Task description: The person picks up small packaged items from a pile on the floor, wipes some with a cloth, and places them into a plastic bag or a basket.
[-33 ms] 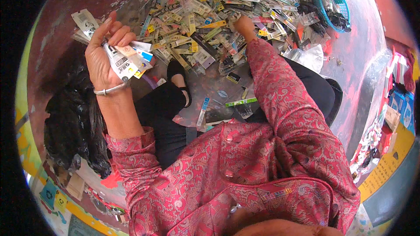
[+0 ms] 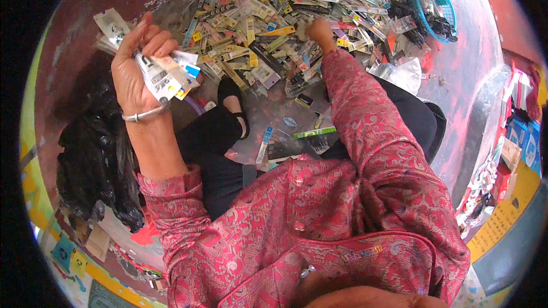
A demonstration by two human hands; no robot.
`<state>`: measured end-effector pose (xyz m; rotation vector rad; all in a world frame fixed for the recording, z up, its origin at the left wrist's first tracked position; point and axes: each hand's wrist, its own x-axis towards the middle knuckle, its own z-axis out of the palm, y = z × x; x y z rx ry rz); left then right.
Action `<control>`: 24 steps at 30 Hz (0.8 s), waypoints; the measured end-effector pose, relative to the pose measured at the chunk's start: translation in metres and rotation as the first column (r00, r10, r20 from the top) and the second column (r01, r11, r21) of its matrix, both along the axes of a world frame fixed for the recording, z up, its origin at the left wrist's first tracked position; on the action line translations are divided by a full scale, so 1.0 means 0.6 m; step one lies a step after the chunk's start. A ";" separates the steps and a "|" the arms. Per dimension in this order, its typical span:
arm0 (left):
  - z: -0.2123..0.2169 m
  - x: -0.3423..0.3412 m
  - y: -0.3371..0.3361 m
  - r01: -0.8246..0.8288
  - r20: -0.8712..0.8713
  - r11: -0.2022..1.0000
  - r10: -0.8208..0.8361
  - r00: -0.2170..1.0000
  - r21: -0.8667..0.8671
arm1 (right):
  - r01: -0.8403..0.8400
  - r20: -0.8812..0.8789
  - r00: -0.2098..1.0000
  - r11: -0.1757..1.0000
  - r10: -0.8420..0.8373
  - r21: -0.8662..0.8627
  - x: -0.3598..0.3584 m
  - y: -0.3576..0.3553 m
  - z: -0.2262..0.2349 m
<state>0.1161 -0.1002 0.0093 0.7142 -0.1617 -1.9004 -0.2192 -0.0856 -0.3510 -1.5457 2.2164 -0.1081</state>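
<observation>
My left hand (image 2: pixel 140 71), raised on the left, is closed around a bundle of flat printed plastic wrappers (image 2: pixel 162 82). White, blue and yellow pieces fan out on both sides of its fingers. Ahead of me my right hand (image 2: pixel 321 31) reaches into a wide pile of long, narrow wrappers (image 2: pixel 251 28) on the floor. Its fingers are curled down beside something pale, and what they hold cannot be made out. A few strays lie nearer me, among them a green wrapper (image 2: pixel 314 133) and a white-and-blue wrapper (image 2: pixel 264 145).
A blue basket (image 2: pixel 436 8) with black plastic stands at the pile's far right, near a clear plastic bag (image 2: pixel 399 75). Crumpled black plastic bags (image 2: pixel 94 159) lie at my left. My foot in a black shoe (image 2: pixel 233 100) rests at the pile's near edge. Cardboard (image 2: pixel 98 242) lies lower left.
Both hands stay nearly in place. The wrappers in my left hand have shifted very slightly.
</observation>
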 end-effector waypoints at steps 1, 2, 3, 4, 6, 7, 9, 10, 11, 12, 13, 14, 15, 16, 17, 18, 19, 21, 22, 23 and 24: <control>-0.002 -0.010 -0.005 0.015 -0.022 1.000 -0.015 1.000 -0.011 | -0.116 -0.020 0.993 0.993 0.116 -0.032 -0.028 0.000 -0.007; -0.010 0.004 0.009 -0.016 -0.040 1.000 0.016 0.999 0.009 | -0.280 0.031 0.960 0.954 0.278 0.107 -0.004 -0.013 0.054; -0.005 0.006 0.013 -0.020 -0.012 0.999 0.020 1.000 -0.029 | -0.254 0.129 0.962 0.963 0.242 0.086 -0.009 -0.031 0.101; 0.000 0.003 0.013 -0.022 -0.021 1.000 0.022 1.000 -0.004 | -0.219 0.225 0.954 0.973 0.199 0.070 -0.019 -0.041 0.140; -0.005 0.006 0.011 0.061 -0.084 0.997 -0.064 0.994 -0.041 | 0.094 0.687 0.725 0.995 -0.048 -0.029 -0.028 -0.052 0.216; 0.001 -0.007 0.017 0.030 -0.037 0.999 -0.031 0.999 -0.022 | 0.372 0.930 0.340 0.928 -0.139 0.003 -0.033 -0.055 0.261; 0.000 -0.019 0.013 0.096 0.013 0.995 -0.096 0.995 -0.031 | 0.256 0.985 0.153 0.966 -0.081 0.040 -0.076 -0.088 0.352; -0.006 -0.011 0.010 0.118 -0.003 0.993 -0.118 0.993 -0.015 | 0.208 0.991 0.132 0.978 0.007 -0.035 -0.052 -0.093 0.412; -0.012 -0.016 0.010 0.163 0.002 0.986 -0.163 0.987 -0.034 | 0.175 0.988 0.123 0.978 0.093 -0.114 -0.029 -0.089 0.468; -0.016 -0.030 0.009 0.230 -0.031 0.973 -0.231 0.973 -0.019 | 0.097 0.923 0.309 0.958 0.228 -0.269 -0.022 -0.086 0.507; -0.022 -0.050 0.009 0.304 -0.069 0.953 -0.304 0.950 -0.009 | -0.004 0.803 0.482 0.918 0.350 -0.397 -0.017 -0.082 0.543; -0.022 -0.061 0.023 0.344 -0.063 0.938 -0.341 0.938 0.039 | -0.034 0.771 0.532 0.919 0.350 -0.393 0.029 -0.052 0.599; -0.029 -0.064 0.041 0.361 -0.050 0.928 -0.358 0.932 0.094 | -0.076 0.744 0.564 0.920 0.358 -0.385 0.092 -0.012 0.637; -0.030 -0.083 0.049 0.445 -0.020 0.893 -0.444 0.896 0.063 | -0.164 0.697 0.559 0.883 0.450 -0.439 0.112 0.015 0.653; -0.038 -0.098 0.064 0.484 -0.044 0.873 -0.487 0.872 -0.061 | -0.253 0.647 0.538 0.836 0.540 -0.487 0.127 0.034 0.652; -0.029 -0.125 0.071 0.543 0.048 0.834 -0.541 0.840 -0.101 | -0.213 0.653 0.555 0.847 0.515 -0.487 0.127 0.055 0.648; -0.023 -0.133 0.081 0.583 0.155 0.803 -0.565 0.811 -0.121 | -0.181 0.674 0.546 0.855 0.498 -0.486 0.131 0.071 0.637; -0.026 -0.133 0.096 0.605 0.439 0.796 -0.534 0.722 -0.028 | -0.146 0.498 0.733 0.822 0.464 -0.550 0.130 0.093 0.637; -0.035 -0.127 0.102 0.619 0.524 0.785 -0.522 0.673 -0.012 | 0.055 0.732 0.632 0.928 0.253 -0.368 0.126 0.088 0.615; -0.043 -0.124 0.107 0.601 0.527 0.799 -0.525 0.668 0.034 | 0.368 0.934 0.347 0.904 0.081 -0.215 0.148 0.104 0.634; -0.042 -0.121 0.106 0.583 0.504 0.811 -0.523 0.687 0.048 | 0.425 0.995 0.091 0.901 0.051 -0.085 0.134 0.088 0.620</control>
